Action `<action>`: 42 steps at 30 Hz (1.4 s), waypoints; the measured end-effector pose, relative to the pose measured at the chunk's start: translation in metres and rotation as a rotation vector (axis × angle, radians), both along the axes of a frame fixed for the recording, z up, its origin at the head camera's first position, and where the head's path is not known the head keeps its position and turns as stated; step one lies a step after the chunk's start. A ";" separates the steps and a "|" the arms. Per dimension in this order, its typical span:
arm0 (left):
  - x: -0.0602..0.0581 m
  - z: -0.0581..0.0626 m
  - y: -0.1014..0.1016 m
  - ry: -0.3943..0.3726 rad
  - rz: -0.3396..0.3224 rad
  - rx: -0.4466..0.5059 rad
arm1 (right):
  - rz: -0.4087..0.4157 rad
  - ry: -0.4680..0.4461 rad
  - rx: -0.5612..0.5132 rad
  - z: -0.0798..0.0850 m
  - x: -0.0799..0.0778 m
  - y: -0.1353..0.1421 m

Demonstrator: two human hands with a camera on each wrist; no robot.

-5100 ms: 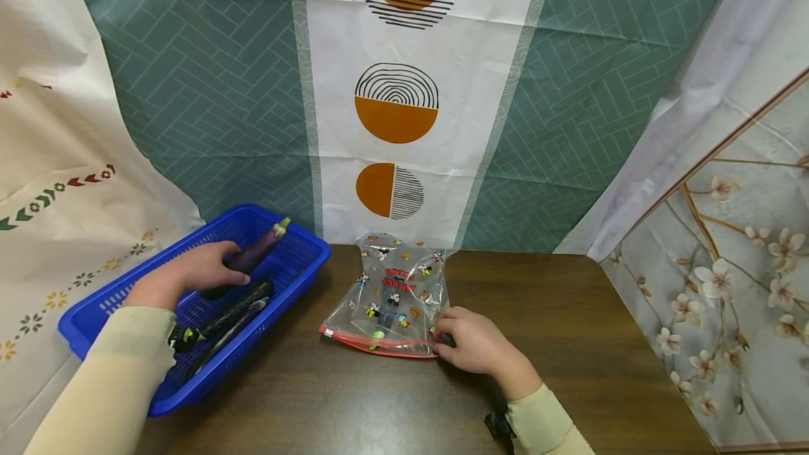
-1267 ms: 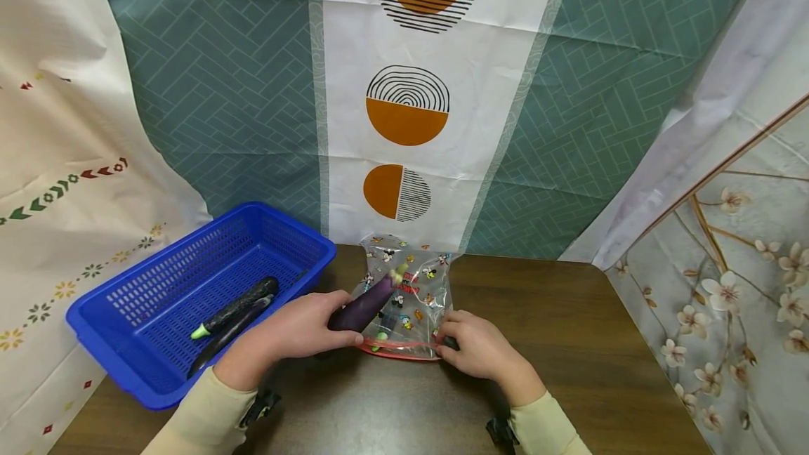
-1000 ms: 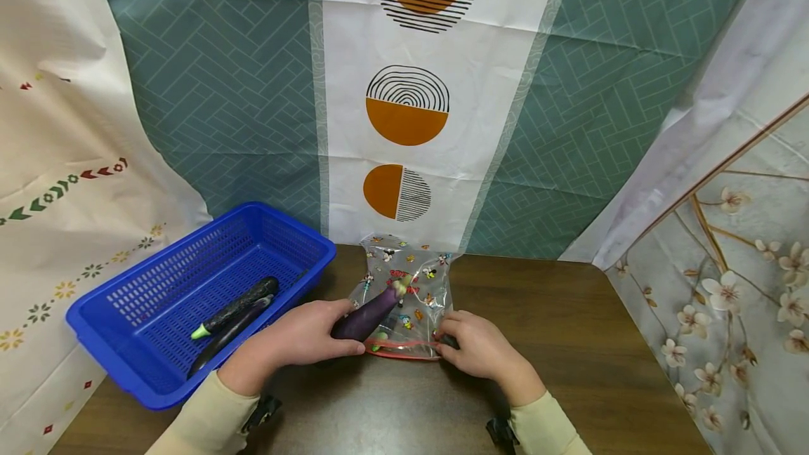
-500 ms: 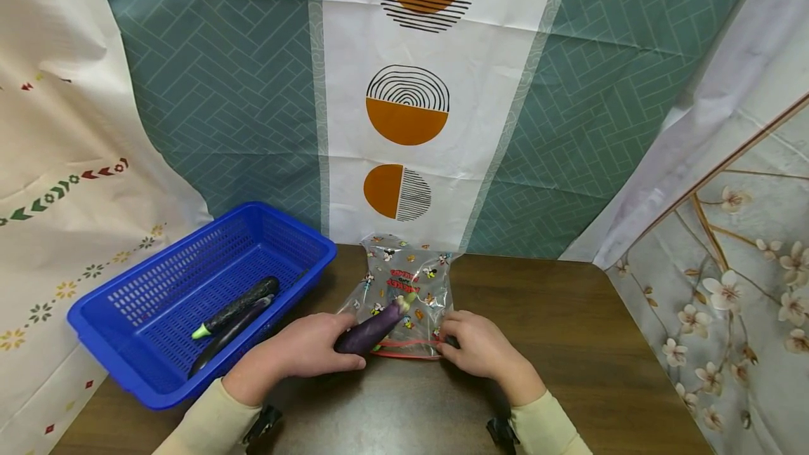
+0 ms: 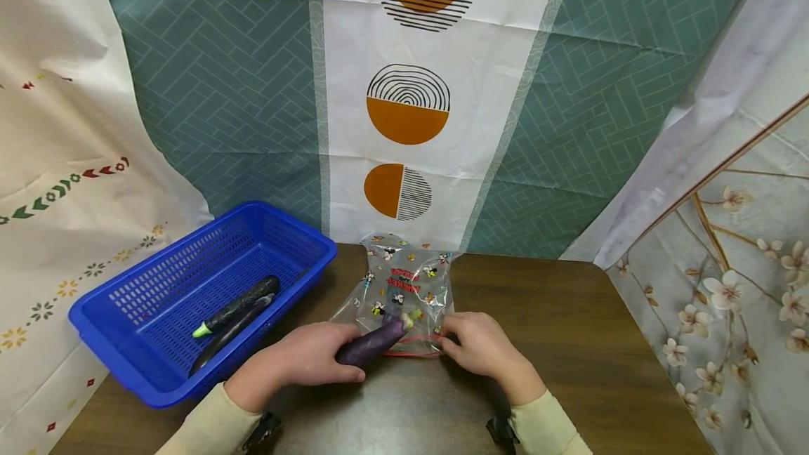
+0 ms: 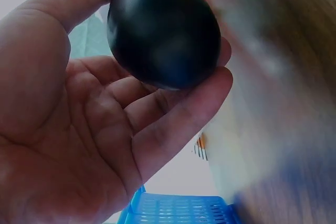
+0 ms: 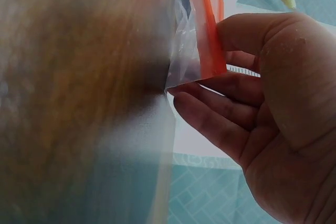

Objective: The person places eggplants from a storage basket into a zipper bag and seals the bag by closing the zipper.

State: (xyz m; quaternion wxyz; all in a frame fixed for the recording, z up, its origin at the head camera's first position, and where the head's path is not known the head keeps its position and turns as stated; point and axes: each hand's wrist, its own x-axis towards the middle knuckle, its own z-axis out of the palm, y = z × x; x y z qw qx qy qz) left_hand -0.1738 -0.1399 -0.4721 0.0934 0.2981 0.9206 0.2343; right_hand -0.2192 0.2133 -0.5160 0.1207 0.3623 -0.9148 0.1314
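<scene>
My left hand (image 5: pixel 316 354) holds a purple eggplant (image 5: pixel 373 344) by its thick end, fingers on the far side and thumb on the near side. Its stem points right and away, overlapping the mouth of a clear zip bag (image 5: pixel 404 283) with cartoon prints and a red zip edge. The left wrist view shows the eggplant's round dark end (image 6: pixel 163 32) against the fingers. My right hand (image 5: pixel 477 343) pinches the bag's near right corner; in the right wrist view the thumb presses beside the red zip strip (image 7: pixel 210 40). The eggplant hides the left part of the bag's mouth.
On the left stands a blue slotted basket (image 5: pixel 114 293). Inside lie a dark, bumpy vegetable with a pale green tip (image 5: pixel 237 306) and a slim dark eggplant (image 5: pixel 227 335). The brown wooden table (image 5: pixel 537 293) ends at a patterned curtain (image 5: pixel 404 41) behind.
The left hand has lifted the eggplant from the basket and carried it right to the bag. Over the last second it has come down and nearer, to the bag's mouth. The right hand stays at the corner.
</scene>
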 end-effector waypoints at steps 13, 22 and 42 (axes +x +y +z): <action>0.002 -0.004 0.004 -0.024 -0.038 -0.075 | -0.042 -0.012 -0.013 0.000 0.000 0.000; 0.002 -0.010 0.003 -0.022 -0.028 -0.089 | -0.048 -0.024 -0.020 0.000 0.000 0.000; 0.002 -0.009 0.007 -0.023 0.019 -0.083 | -0.050 -0.041 -0.022 0.003 0.001 -0.001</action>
